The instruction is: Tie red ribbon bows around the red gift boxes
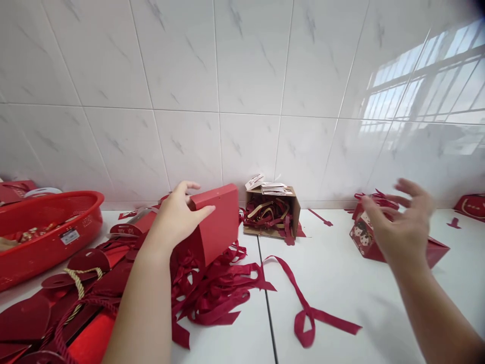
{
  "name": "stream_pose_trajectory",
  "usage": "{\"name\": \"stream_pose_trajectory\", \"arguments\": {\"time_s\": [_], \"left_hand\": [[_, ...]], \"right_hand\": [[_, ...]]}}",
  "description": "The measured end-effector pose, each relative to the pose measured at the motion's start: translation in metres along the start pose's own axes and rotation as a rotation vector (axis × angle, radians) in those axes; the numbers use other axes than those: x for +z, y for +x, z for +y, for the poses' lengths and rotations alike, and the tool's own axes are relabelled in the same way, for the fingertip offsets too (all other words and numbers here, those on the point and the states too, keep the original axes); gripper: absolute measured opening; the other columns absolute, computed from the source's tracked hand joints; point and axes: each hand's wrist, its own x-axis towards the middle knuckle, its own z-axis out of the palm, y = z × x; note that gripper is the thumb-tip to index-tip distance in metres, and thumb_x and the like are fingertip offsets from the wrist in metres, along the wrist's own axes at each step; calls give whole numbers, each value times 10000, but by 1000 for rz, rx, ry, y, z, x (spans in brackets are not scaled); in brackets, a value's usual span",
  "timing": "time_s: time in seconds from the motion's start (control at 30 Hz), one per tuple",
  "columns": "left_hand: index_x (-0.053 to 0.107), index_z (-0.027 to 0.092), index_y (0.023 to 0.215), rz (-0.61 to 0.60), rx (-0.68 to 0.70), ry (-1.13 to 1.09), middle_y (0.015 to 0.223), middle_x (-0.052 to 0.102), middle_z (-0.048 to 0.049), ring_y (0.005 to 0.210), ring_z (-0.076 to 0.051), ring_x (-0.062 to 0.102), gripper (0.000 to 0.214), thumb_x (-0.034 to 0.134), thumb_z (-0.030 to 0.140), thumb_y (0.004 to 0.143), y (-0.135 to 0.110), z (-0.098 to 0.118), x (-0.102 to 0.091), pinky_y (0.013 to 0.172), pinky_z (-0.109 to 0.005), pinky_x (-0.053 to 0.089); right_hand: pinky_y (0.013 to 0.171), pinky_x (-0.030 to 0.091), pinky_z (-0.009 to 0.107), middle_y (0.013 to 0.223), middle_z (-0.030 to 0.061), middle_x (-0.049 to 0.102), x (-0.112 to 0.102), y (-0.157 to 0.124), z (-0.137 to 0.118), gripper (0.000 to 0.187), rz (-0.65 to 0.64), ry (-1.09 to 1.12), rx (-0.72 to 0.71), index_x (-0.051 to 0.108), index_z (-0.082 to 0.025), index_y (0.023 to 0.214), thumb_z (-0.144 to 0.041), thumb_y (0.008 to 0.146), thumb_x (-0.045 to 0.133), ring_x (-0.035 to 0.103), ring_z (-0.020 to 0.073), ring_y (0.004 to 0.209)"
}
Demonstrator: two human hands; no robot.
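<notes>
My left hand [180, 215] grips a plain red paper box [222, 217] by its upper left edge, thumb on the near face. Below that box lies a heap of dark red ribbons [215, 298]. One loose ribbon [305, 313] curls into a loop on the white table, apart from the heap. At the right, my right hand [409, 227] is raised with fingers spread, slightly blurred, holding nothing. Partly behind it sits a red gift box [364, 237] with a printed picture and a ribbon bow on top; whether the hand touches it I cannot tell.
A red plastic basket [53, 242] stands at the left, beside piled red boxes with cords [79, 283]. A small cardboard box [271, 212] on its side holds ribbon scraps near the tiled wall [250, 141]. Another red box [472, 206] is at the far right.
</notes>
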Motion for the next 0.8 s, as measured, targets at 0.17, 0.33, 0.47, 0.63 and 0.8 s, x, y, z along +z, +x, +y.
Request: {"name": "stream_pose_trajectory", "arguments": {"time_s": [0.17, 0.33, 0.47, 0.63, 0.8], "left_hand": [[323, 276, 1377, -73, 150, -468, 886, 716, -51, 709, -215, 688, 842, 749, 361, 656, -40, 48, 2, 590, -289, 549], [190, 350, 1421, -35, 208, -833, 861, 717, -5, 642, -170, 677, 870, 712, 329, 725, -53, 69, 18, 578, -273, 566], [566, 268, 1063, -80, 201, -1025, 834, 701, 5, 659, -150, 666, 340, 681, 351, 754, -40, 62, 31, 559, -234, 548], [592, 188, 835, -56, 176, -1124, 805, 684, -14, 694, -146, 657, 208, 683, 358, 756, -20, 48, 38, 610, -232, 535], [650, 176, 927, 188, 182, -1119, 749, 672, 0, 691, -121, 636, 265, 732, 298, 707, -10, 35, 15, 652, -210, 511]], "right_hand": [[965, 447, 436, 1305, 113, 484, 71, -25, -85, 876, -459, 401, 197, 268, -263, 1399, -424, 676, 735, 472, 254, 1202], [827, 553, 394, 1189, 56, 591, 95, -38, -120, 981, -622, 862, 538, 114, -361, 1436, -376, 682, 741, 620, 214, 1012], [694, 580, 330, 1015, 14, 643, 103, -41, -124, 724, -466, 914, 508, 409, -328, 1242, -355, 625, 786, 654, 189, 847], [666, 554, 317, 932, 20, 664, 126, -30, -120, 457, -533, 837, 492, 536, -243, 978, -462, 639, 751, 652, 196, 802], [792, 480, 353, 970, 89, 629, 169, 15, -76, 473, -235, 369, 343, 594, -176, 943, -569, 875, 338, 600, 206, 875]]}}
